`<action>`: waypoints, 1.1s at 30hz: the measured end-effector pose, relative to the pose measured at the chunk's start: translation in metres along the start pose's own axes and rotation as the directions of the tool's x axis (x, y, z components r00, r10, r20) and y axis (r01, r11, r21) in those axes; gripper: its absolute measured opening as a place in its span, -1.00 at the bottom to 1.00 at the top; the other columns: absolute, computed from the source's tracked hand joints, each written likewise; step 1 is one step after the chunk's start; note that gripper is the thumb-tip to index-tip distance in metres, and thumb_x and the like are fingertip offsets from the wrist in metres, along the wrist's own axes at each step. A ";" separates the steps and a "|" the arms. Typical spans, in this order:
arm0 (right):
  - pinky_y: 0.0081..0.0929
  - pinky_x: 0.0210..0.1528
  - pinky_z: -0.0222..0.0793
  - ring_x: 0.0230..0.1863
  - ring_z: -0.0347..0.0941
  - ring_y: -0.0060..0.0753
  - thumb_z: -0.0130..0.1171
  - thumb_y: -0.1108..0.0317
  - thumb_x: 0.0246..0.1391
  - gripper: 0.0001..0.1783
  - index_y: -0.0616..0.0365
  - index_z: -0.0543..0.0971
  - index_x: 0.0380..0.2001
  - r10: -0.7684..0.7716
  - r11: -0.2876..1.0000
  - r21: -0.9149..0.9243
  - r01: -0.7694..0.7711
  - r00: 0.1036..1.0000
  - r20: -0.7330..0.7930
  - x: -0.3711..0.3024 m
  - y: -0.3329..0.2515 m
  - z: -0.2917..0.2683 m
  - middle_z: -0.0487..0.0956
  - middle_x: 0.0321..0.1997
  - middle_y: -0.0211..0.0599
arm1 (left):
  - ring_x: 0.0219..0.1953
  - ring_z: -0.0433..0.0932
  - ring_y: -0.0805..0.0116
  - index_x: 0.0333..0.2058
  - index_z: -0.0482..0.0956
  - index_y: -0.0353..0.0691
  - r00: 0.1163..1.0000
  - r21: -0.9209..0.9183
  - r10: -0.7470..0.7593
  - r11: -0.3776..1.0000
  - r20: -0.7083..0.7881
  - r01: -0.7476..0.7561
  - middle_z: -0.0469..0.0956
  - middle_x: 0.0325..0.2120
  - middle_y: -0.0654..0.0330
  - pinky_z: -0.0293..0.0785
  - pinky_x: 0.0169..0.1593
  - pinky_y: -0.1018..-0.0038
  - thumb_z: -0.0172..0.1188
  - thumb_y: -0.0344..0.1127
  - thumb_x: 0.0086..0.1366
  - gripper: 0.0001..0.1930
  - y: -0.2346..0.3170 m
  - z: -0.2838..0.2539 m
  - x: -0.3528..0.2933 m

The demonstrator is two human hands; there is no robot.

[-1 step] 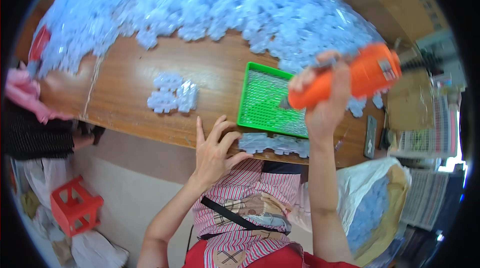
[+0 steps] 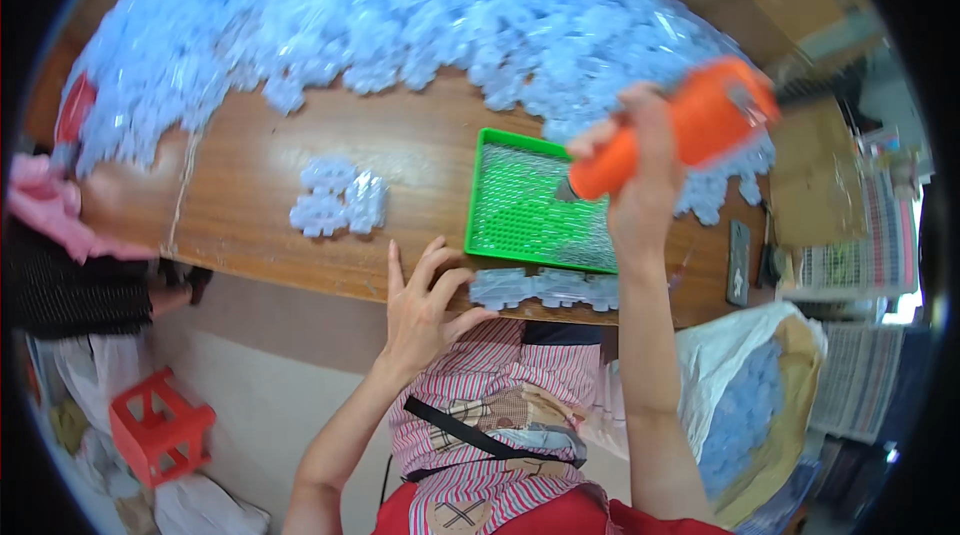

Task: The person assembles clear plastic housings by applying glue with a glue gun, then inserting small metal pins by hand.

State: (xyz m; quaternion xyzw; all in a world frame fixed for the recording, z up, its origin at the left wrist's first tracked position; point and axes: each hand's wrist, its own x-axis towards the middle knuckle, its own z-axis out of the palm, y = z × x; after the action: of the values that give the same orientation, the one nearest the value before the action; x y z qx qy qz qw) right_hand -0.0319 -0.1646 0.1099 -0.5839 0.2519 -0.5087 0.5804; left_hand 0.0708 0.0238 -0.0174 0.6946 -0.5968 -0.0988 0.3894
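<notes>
My right hand (image 2: 640,200) is raised over the table and grips an orange power screwdriver (image 2: 680,130), its tip pointing down-left over a green studded tray (image 2: 495,225). My left hand (image 2: 425,310) rests with fingers spread on the front edge of the wooden table (image 2: 420,150), holding nothing. Its thumb is just left of a row of pale blue plastic parts (image 2: 545,287) lying in front of the tray. A small cluster of the same parts (image 2: 338,200) sits left of the tray.
A huge heap of pale blue plastic parts (image 2: 400,15) covers the far half of the table. A sack of more parts (image 2: 745,405) stands at my right. A red stool (image 2: 160,425) is on the floor at the left, with a pink cloth (image 2: 45,205) above it.
</notes>
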 end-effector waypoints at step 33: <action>-0.14 0.18 0.01 0.18 0.14 -0.03 0.25 0.39 -0.05 -0.39 0.09 0.35 0.12 -0.419 0.702 -0.711 0.039 0.830 -0.369 -0.218 -0.137 -0.130 0.24 0.18 -0.10 | -0.63 0.49 0.11 -0.43 0.50 -0.22 0.760 0.294 0.478 0.722 0.440 -0.626 0.51 -0.63 0.10 0.38 -0.57 0.29 0.15 -0.11 0.29 -0.72 -0.028 -0.024 0.020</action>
State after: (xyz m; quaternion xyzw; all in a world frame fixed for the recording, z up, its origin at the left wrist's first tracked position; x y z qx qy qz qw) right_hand -0.2650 0.0006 0.1474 -0.6271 0.4838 -0.5864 0.1696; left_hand 0.1120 0.0156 -0.0133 0.5212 -0.8421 0.0398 0.1331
